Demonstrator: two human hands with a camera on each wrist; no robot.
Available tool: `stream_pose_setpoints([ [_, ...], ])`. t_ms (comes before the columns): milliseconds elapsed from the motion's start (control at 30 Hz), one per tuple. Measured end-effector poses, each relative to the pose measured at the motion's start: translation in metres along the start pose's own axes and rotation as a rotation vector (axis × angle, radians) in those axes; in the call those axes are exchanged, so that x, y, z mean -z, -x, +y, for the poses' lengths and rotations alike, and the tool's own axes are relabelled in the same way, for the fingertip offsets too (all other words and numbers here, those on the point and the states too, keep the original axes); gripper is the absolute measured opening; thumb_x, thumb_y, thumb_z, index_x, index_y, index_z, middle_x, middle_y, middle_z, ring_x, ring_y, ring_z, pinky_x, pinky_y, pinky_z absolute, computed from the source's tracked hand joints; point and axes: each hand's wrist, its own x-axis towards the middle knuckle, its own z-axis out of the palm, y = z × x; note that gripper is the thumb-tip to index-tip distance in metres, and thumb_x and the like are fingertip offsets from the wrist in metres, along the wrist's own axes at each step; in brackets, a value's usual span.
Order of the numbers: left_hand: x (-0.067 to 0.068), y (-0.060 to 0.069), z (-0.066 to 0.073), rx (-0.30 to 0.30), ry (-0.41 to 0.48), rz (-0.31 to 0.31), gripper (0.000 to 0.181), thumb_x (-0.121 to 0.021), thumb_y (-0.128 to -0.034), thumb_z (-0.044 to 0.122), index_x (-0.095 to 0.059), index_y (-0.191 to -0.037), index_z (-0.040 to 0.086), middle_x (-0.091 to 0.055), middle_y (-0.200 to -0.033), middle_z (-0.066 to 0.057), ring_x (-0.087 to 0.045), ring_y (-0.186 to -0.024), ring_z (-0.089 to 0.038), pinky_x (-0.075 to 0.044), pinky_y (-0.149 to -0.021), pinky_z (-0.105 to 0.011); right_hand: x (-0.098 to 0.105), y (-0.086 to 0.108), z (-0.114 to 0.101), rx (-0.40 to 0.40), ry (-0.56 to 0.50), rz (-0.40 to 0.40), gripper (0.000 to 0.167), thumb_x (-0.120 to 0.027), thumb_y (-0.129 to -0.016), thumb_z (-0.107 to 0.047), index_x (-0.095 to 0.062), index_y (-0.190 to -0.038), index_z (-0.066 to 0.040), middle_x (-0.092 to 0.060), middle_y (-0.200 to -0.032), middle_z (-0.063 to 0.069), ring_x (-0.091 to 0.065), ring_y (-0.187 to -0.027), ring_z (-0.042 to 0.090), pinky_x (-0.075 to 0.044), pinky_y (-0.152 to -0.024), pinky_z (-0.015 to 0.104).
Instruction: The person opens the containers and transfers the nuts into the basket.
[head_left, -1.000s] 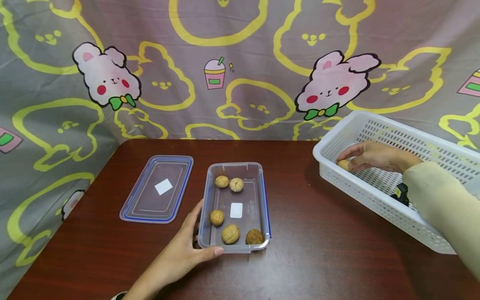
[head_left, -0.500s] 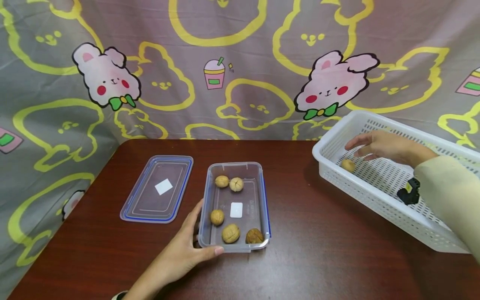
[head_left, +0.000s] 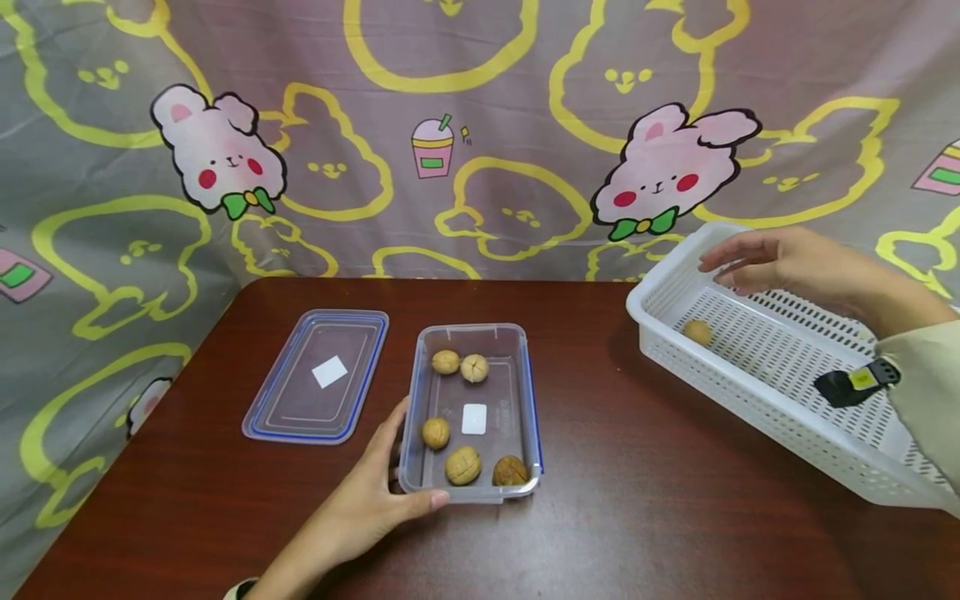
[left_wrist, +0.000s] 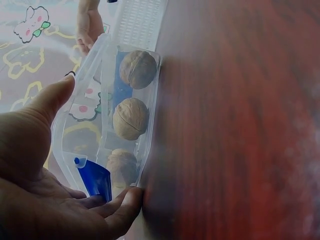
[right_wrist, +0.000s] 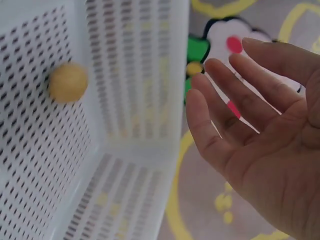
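Observation:
A clear plastic food container [head_left: 504,392] with several walnuts inside stands at the middle of the table. My left hand [head_left: 367,487] holds its near left corner, thumb on the front rim and fingers along the left side. In the left wrist view the fingertips [left_wrist: 131,200] lie by a blue clip [left_wrist: 95,180]. One walnut [head_left: 697,332] lies on the floor of a white perforated basket [head_left: 757,417] at the right. Above that basket my right hand [head_left: 798,271] hovers with loose, parted fingers and nothing in them, as the right wrist view also shows.
A clear lid [head_left: 288,408] with a blue seal lies flat on the table, left of the container. Brown table surface [head_left: 592,417] shows between container and basket. A patterned cloth [head_left: 510,125] hangs behind the table.
My right hand has let go of the walnut inside the basket and risen up and to the right. The left hand and the container stay in place.

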Motion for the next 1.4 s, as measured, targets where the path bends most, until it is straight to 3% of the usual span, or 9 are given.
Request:
stream_pose_setpoints([
  [167,-0.001,0.0,0.001,-0.01,-0.008,0.004,0.119,-0.091,-0.0829,0.029,-0.009,-0.169,0.021,-0.024,-0.169,-0.022,-0.052,-0.138,-0.04,-0.053,-0.098,-0.035,-0.013,0.007,-0.03,0.034,0.029,-0.003,0.041,-0.067,-0.103,-0.015,-0.061,-0.143,-0.009,-0.068,-0.137,0.011,-0.067,-0.104,-0.003,-0.055,-0.085,0.018],
  [267,-0.002,0.0,0.002,-0.015,-0.013,0.003,0.119,-0.09,-0.0832,0.03,-0.009,-0.169,0.02,-0.022,-0.17,-0.022,-0.051,-0.139,-0.04,-0.052,-0.1,-0.037,-0.023,0.014,-0.053,0.059,0.043,-0.01,0.041,-0.069,-0.102,-0.018,-0.063,-0.142,-0.012,-0.069,-0.137,0.011,-0.069,-0.107,0.002,-0.054,-0.086,0.019],
  [467,-0.004,-0.002,0.003,-0.014,-0.016,0.002,0.119,-0.09,-0.083,0.03,-0.009,-0.169,0.019,-0.022,-0.17,-0.022,-0.051,-0.14,-0.041,-0.053,-0.1,-0.037,-0.055,0.024,-0.096,0.112,0.044,-0.065,0.041,-0.071,-0.101,-0.025,-0.064,-0.14,-0.016,-0.07,-0.135,0.006,-0.067,-0.12,0.022,-0.053,-0.094,0.036],
  [567,-0.005,-0.002,0.003,-0.016,-0.014,-0.001,0.119,-0.09,-0.083,0.03,-0.009,-0.169,0.02,-0.022,-0.17,-0.022,-0.051,-0.139,-0.041,-0.053,-0.099,-0.036,-0.074,0.024,-0.11,0.14,0.025,-0.089,0.039,-0.072,-0.1,-0.025,-0.065,-0.138,-0.017,-0.07,-0.134,0.003,-0.065,-0.124,0.024,-0.051,-0.098,0.042],
  [767,-0.003,-0.001,0.003,-0.008,-0.001,-0.002,0.12,-0.091,-0.083,0.028,-0.008,-0.169,0.019,-0.025,-0.169,-0.024,-0.053,-0.137,-0.041,-0.055,-0.096,-0.033,-0.11,0.02,-0.126,0.183,-0.08,-0.137,0.037,-0.075,-0.097,-0.019,-0.067,-0.133,-0.012,-0.072,-0.127,0.006,-0.068,-0.115,0.022,-0.056,-0.096,0.039],
  [933,-0.002,-0.001,0.002,-0.006,-0.01,-0.002,0.12,-0.09,-0.0836,0.029,-0.007,-0.169,0.018,-0.023,-0.17,-0.024,-0.051,-0.139,-0.043,-0.055,-0.097,-0.035,-0.133,0.012,-0.131,0.226,-0.169,-0.156,0.036,-0.074,-0.097,-0.016,-0.067,-0.132,-0.008,-0.073,-0.127,0.009,-0.069,-0.116,0.027,-0.056,-0.1,0.044],
  [1267,-0.002,-0.001,-0.002,-0.017,-0.008,-0.007,0.119,-0.09,-0.0842,0.029,-0.007,-0.169,0.019,-0.019,-0.171,-0.023,-0.051,-0.139,-0.045,-0.055,-0.098,-0.038,-0.178,-0.011,-0.14,0.303,-0.195,-0.078,0.037,-0.072,-0.096,-0.006,-0.066,-0.132,-0.004,-0.073,-0.127,0.015,-0.07,-0.116,0.03,-0.058,-0.097,0.046],
  [1400,-0.003,-0.001,-0.001,-0.013,-0.018,-0.002,0.119,-0.09,-0.0838,0.03,-0.008,-0.169,0.021,-0.019,-0.171,-0.021,-0.051,-0.139,-0.044,-0.055,-0.099,-0.037,-0.195,-0.022,-0.147,0.277,-0.26,-0.064,0.04,-0.069,-0.095,-0.004,-0.064,-0.134,-0.001,-0.07,-0.131,0.017,-0.07,-0.118,0.032,-0.059,-0.097,0.045],
])
